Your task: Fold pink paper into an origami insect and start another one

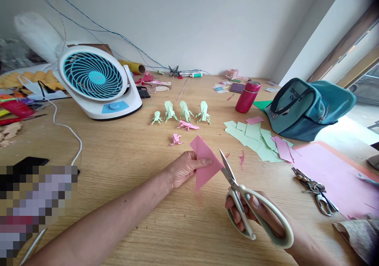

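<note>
Pinched between the thumb and fingers of my left hand (189, 167) is a folded sheet of pink paper (204, 151), held above the table. My right hand (251, 206) grips white-handled scissors (233, 185) through their loops. Their blades are parted, with the lower one at the right corner of the pink paper; whether it touches I cannot tell. Beyond my hands stand several pale green origami figures (185, 110) in a row. A pink folded figure (188, 126) lies before them, and a smaller pink one (175, 139) sits nearer my left hand.
A white and blue fan (94, 76) stands at the left. On the right are a red flask (248, 96), a teal bag (304, 108), green paper pieces (251, 133), keys (314, 189) and a large pink sheet (337, 175). A white cable (69, 128) runs down the left side.
</note>
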`<state>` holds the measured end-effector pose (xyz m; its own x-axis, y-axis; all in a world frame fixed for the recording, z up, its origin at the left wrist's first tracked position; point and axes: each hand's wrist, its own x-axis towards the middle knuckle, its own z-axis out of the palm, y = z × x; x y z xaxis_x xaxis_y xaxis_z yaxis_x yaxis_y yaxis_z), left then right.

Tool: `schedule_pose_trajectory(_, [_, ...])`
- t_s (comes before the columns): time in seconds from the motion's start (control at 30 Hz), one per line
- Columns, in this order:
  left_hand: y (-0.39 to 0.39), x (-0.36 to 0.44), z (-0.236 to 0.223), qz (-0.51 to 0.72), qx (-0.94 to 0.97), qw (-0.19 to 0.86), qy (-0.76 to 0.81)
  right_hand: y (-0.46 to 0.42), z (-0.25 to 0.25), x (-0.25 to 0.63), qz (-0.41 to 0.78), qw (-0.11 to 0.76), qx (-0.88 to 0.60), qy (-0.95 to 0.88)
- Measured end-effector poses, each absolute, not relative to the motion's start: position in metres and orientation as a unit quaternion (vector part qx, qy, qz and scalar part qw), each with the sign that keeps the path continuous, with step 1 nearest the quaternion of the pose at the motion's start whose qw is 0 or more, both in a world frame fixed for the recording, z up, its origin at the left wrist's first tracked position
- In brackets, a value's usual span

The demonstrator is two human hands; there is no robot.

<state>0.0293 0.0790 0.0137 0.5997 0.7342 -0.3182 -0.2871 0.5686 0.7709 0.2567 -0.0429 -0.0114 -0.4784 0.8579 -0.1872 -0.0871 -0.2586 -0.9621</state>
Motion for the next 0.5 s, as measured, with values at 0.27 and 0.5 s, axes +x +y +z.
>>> schedule_pose_trajectory(0.27, [0.0738,0.0286,0.0164,0.284,0.360,0.847,0.270,-0.0432,-0.0089,0.2499,0.710,0.368,-0.343,-0.492])
schedule_pose_trajectory(0.5, [0.0723,0.0300,0.0162,0.284,0.385,0.829,0.291,-0.0428,-0.0074,0.2477,0.717,0.372,-0.334,-0.486])
